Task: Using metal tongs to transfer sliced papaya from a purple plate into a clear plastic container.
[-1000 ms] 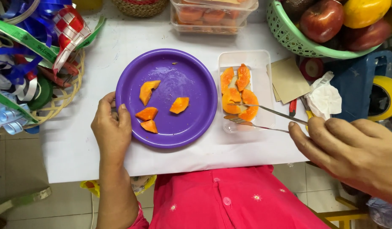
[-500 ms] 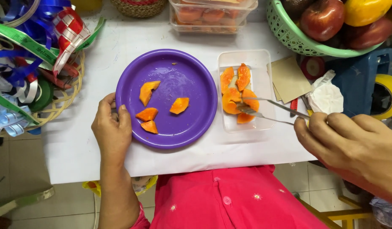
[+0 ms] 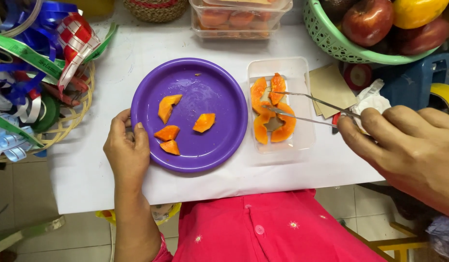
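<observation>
Purple plate (image 3: pixel 219 92) with four papaya pieces (image 3: pixel 204 122), left hand (image 3: pixel 126 153) gripping rim, right hand (image 3: pixel 408 145) fingers pinching tongs (image 3: pixel 307 109)

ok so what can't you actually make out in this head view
- Whether the tongs grip a papaya slice: the tips are too small to tell.
- Fruit in the green basket: cut off by the top edge.
- Contents of the lidded container: blurred behind plastic.
- Right hand: runs off the right edge.
- Left hand palm on the purple plate: hidden.
</observation>
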